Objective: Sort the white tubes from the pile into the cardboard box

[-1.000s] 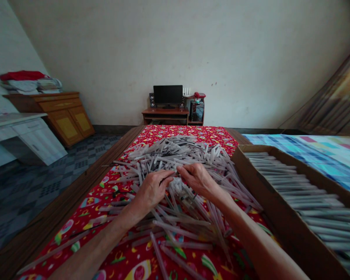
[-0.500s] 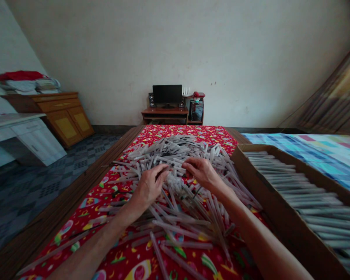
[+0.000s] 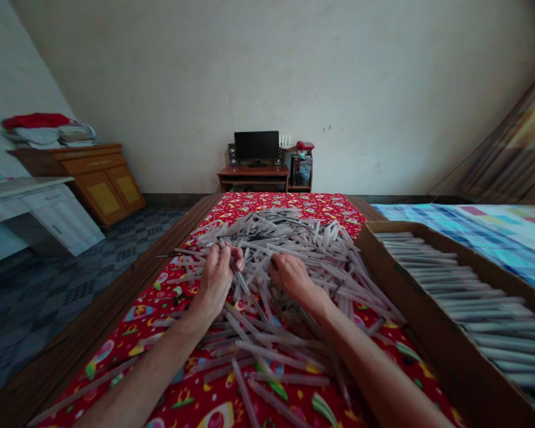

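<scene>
My left hand [image 3: 219,267] is closed around a slender translucent plastic tube [image 3: 241,282], which slants down to the right from the fingers. To its right, my right hand [image 3: 290,273] is curled over the pile, its fingertips bent inward. Something small and dark shows at those fingertips, too little to name. Around and beneath both hands spreads a loose heap of translucent plastic tubes [image 3: 276,221], with thin black pieces among them. More tubes lie scattered nearer to me on the red patterned cloth [image 3: 182,389].
On the right stands a long cardboard box [image 3: 421,318] with similar tubes [image 3: 472,294] stacked in rows. Behind it is a checked cloth [image 3: 419,217]. A monitor [image 3: 256,145] sits on a desk by the far wall. A wooden cabinet [image 3: 111,184] is at the left.
My left hand has moved left and slightly up, and a tube now shows in its fingers. My right hand has shifted slightly left and down, its fingers curling in more.
</scene>
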A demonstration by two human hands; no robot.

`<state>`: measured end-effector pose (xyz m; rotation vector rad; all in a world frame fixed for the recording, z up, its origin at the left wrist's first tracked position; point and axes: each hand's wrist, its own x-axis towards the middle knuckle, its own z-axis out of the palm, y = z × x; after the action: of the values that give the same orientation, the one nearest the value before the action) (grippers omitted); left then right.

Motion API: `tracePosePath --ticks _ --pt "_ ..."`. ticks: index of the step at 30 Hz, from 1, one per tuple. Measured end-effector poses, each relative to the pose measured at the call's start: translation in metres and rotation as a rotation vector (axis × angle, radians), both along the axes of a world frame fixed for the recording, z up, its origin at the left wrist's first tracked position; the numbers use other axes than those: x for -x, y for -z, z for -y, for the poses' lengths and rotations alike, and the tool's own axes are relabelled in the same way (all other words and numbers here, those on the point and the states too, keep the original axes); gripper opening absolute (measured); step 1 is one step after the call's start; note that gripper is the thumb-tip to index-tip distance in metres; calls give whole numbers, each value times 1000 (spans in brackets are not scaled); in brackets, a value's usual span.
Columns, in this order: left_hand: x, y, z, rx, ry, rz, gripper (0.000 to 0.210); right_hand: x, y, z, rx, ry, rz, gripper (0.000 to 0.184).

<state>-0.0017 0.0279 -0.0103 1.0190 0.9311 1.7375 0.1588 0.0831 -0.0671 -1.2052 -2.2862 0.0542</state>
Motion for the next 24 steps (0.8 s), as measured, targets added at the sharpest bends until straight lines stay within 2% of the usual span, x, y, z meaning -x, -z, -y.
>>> tracePosePath --ticks 2,5,8,10,12,15,24 --pt "2 0 -2 -20 -4 71 19 -4 -9 -1 130 -31 -133 10" --pt "6 0 -3 -54 -16 153 20 -8 -24 2 538 -145 -478 5" --pt "9 0 -3 -70 -20 218 19 -8 -33 10 930 -334 -938 20" --pt "11 -2 -2 -83 -28 252 19 -7 -34 15 1052 -412 -1141 29" --pt "12 -4 -2 -113 -40 289 19 -5 -32 19 1089 -434 -1199 33" --pt "12 -9 0 -161 -42 331 20 2 -28 23 1075 -431 -1163 35" --pt "10 -27 8 -189 -56 451 23 29 -31 56 1084 -478 -1155 24"
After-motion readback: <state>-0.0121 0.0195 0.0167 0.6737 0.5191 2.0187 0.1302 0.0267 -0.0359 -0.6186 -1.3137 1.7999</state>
